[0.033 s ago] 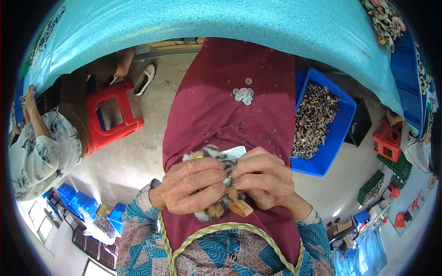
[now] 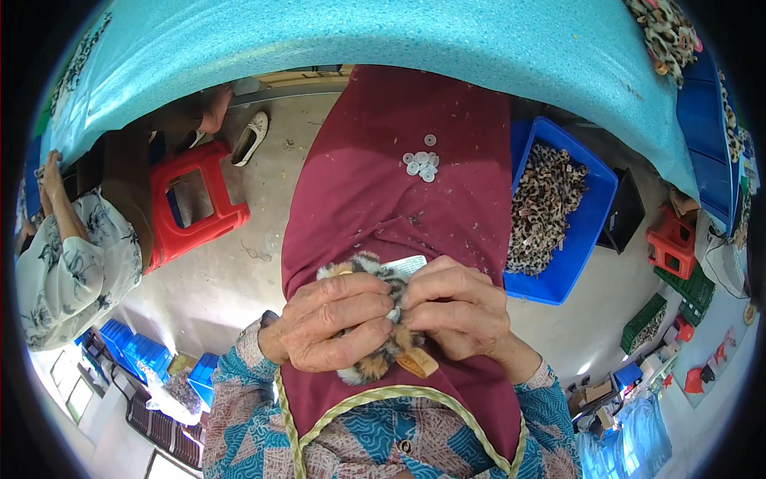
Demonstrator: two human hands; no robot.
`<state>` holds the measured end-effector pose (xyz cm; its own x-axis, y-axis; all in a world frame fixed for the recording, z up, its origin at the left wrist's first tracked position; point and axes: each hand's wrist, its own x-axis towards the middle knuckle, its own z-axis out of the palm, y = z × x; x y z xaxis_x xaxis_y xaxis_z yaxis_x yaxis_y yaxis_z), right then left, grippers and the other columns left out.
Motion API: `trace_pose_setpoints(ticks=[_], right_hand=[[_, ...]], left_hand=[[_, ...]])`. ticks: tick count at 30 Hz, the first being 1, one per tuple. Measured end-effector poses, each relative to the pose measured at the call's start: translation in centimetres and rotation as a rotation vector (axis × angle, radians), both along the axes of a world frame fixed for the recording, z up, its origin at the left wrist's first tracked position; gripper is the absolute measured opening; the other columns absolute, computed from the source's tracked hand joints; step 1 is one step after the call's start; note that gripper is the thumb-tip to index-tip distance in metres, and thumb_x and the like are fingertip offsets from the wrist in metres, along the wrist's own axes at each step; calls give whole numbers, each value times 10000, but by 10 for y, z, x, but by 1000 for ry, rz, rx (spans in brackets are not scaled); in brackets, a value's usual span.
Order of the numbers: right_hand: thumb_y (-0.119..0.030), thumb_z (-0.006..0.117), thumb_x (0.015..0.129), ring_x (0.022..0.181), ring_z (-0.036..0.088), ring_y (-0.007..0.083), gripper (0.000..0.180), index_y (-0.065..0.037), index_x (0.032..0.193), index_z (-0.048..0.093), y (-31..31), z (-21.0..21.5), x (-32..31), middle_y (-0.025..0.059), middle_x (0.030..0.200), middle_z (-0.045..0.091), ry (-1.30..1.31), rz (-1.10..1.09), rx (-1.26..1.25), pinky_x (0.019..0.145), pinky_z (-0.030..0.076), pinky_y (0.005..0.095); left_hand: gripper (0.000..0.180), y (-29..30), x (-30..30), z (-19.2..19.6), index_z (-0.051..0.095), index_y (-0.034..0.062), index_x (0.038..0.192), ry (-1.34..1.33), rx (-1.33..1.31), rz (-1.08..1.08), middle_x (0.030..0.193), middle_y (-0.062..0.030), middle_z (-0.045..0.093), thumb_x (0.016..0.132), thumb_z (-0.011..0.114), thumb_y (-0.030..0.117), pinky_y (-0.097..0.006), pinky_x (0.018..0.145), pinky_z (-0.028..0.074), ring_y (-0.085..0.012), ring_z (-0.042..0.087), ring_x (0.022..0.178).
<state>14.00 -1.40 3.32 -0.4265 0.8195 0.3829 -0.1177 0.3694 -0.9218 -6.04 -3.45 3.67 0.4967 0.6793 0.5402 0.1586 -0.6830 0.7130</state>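
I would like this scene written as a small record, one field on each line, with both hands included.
Left hand: gripping the furry piece
Right hand: fingertips pinched at its right side
Tags: white label, tan tag
Lap: maroon apron, small whitish discs
Right side: blue bin of spotted pieces
Left side: red stool
Ahead: turquoise cover

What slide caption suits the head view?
Left hand and right hand hold a plush piece over a maroon apron bearing pale discs.
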Motion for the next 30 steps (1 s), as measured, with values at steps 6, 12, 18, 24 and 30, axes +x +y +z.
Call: trace_pose_setpoints(ticks=[6,12,18,24,30], right_hand=[[46,631,627,653,579,229,204,-11,821,605,-2,4,1,99,819,570,35,46,-7,514,471,287],[29,626,639,601,568,222,111,-23,735,609,-3,7,1,92,755,580,9,65,2,492,468,286],[30,622,641,591,562,224,127,-27,752,599,-7,5,1,88,754,565,13,79,-31,460,442,287],[-33,640,622,603,524,197,138,-22,739,569,-3,3,4,68,748,514,-28,126,-35,463,414,286],[-46,646,622,581,510,185,145,-43,737,558,0,4,4,47,726,502,-85,145,-23,453,398,281]], left_hand=[[336,0,3,-7,566,10,919,-87,19,0,901,-123,531,613,699,50,-390,650,543,-325,602,852],[352,-2,3,-3,581,35,923,-29,61,49,893,-91,465,603,719,88,-414,677,540,-316,564,860],[324,-5,-1,-8,567,36,913,-49,69,16,921,-109,458,615,693,53,-436,713,553,-318,549,908],[296,-7,7,-17,561,33,909,-85,250,112,933,-113,474,635,671,47,-457,739,554,-310,518,984],[317,0,-4,-6,566,31,926,-20,37,-53,983,-127,501,629,675,38,-454,768,540,-318,547,946]])
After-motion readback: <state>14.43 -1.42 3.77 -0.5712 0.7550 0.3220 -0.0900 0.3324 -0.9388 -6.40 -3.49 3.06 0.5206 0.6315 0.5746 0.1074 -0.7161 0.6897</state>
